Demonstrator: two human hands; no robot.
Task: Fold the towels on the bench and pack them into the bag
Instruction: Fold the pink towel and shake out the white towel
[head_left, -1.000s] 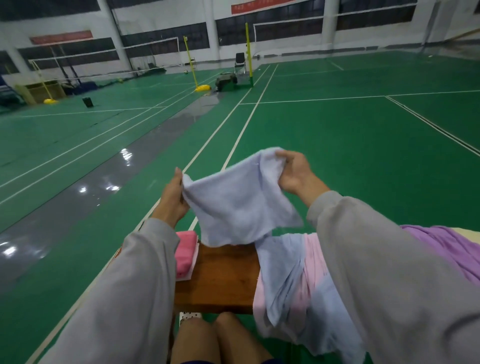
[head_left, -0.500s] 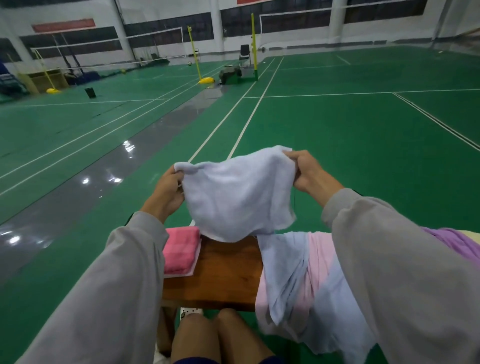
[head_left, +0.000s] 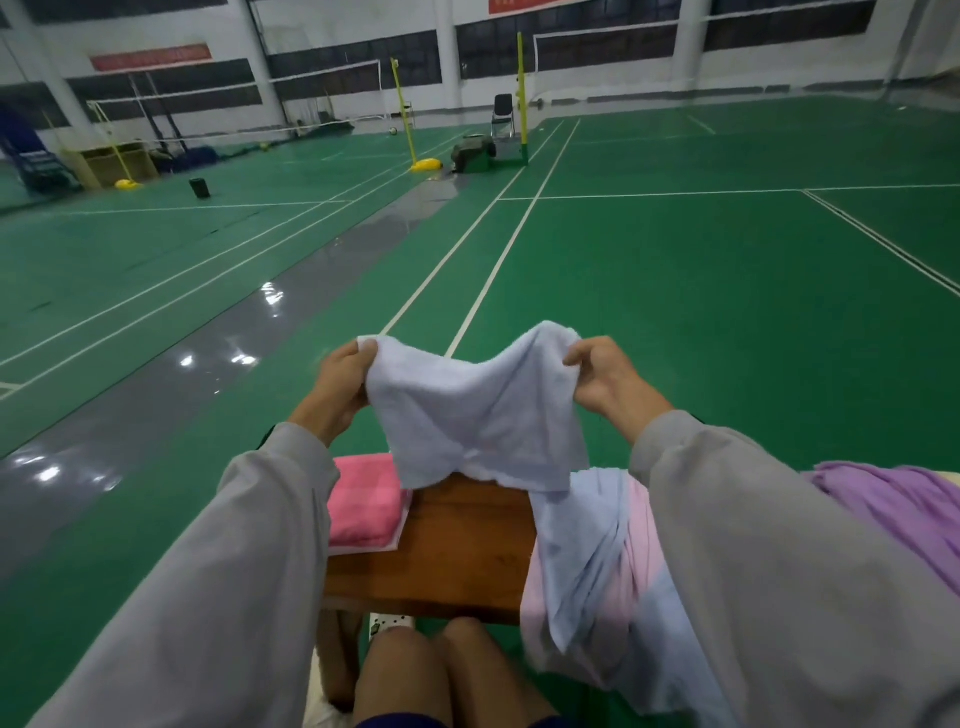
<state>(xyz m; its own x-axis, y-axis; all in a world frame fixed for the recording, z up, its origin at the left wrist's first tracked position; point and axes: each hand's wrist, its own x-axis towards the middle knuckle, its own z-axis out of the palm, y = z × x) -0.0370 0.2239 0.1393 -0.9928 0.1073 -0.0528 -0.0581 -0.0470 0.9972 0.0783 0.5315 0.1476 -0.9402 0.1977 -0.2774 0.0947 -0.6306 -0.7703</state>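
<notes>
The fingers (head_left: 359, 354) of the left hand (head_left: 337, 389) are pinching one top corner of a pale blue towel (head_left: 478, 415), and the right hand (head_left: 608, 379) is pinching the other, so it is hanging spread between them above the wooden worktop (head_left: 457, 545). A folded pink towel (head_left: 363, 499) is lying on the worktop at left; blue and pink cloths (head_left: 597, 561) are draping over its near edge at right, beside a purple cloth (head_left: 893, 499).

Loose pale grey long sleeves (head_left: 223, 571) cover both arms down to the wrists. The knees (head_left: 405, 670) are bare below dark blue shorts (head_left: 400, 721).
</notes>
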